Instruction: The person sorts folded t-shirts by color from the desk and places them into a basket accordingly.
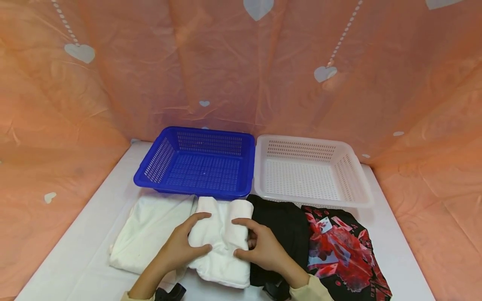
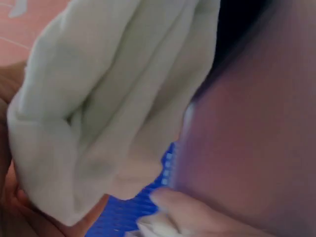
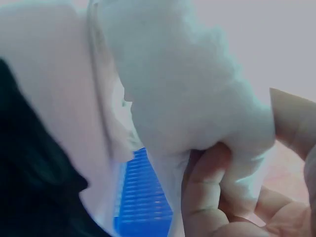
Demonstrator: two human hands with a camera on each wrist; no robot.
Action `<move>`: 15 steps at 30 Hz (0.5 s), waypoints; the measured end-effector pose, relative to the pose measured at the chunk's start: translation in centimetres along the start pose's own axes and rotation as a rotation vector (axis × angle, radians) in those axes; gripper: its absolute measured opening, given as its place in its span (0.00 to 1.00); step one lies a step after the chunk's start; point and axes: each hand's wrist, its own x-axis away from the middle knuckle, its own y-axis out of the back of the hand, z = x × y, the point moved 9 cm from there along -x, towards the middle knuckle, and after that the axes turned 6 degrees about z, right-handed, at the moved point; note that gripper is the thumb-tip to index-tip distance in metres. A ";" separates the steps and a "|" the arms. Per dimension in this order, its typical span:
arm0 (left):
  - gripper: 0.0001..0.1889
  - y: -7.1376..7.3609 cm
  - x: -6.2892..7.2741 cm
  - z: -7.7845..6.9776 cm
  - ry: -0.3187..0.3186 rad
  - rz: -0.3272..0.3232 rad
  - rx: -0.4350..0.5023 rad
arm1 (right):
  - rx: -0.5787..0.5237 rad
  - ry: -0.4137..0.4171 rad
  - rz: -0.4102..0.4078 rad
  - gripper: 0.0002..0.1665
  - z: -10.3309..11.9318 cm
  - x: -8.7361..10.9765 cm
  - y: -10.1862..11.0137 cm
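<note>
A folded white garment is at the front middle in the head view, between both hands. My left hand grips its left side with thumb and fingers. On the opposite side, my right hand holds the edge, some fingers curled beneath. The left wrist view shows layered folds of the white garment against the left hand's palm. In the right wrist view, fingers pinch the thick white garment. Its exact kind cannot be told from the folded shape.
A cream folded garment lies to the left. Right of the hands lie a black folded garment and a black one with red flower print. Behind stand a blue basket and a white basket, side by side.
</note>
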 end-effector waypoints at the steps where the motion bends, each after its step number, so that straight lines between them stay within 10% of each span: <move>1: 0.39 0.2 0.2 -0.4 -0.015 -0.006 0.010 | -0.004 0.017 -0.001 0.37 0.5 0.1 0.1; 15: 0.35 3.4 1.2 -3.8 -0.245 -0.227 0.193 | -0.139 0.237 -0.088 0.40 5.1 -0.5 1.4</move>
